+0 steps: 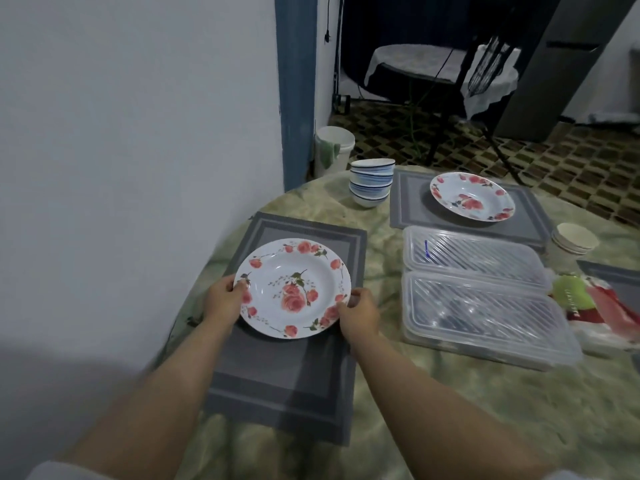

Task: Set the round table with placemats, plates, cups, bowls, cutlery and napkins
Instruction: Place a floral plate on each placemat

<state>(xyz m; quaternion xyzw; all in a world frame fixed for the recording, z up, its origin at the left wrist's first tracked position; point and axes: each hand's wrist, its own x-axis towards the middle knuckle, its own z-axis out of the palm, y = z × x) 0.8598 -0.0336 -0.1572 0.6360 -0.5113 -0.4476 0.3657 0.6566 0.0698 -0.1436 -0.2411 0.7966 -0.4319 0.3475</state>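
Observation:
A white plate with red roses [292, 287] lies on the near grey placemat [287, 375]. My left hand [225, 299] grips its left rim and my right hand [358, 313] grips its right rim. A second rose plate [471, 195] rests on the far grey placemat [408, 209]. A stack of blue-striped bowls [371, 181] stands between the two mats. Paper cups [571, 242] are stacked at the right. Two clear lidded boxes [485, 296] with cutlery inside sit mid-table. A red and white napkin pack [602, 313] lies at the far right.
The round table wears a pale green cloth [450, 410]. A white wall [138, 133] is close on the left. Past the table's far edge stand a white bucket [332, 150] and a chair [443, 71] on a patterned floor. A third placemat's corner [620, 278] shows at right.

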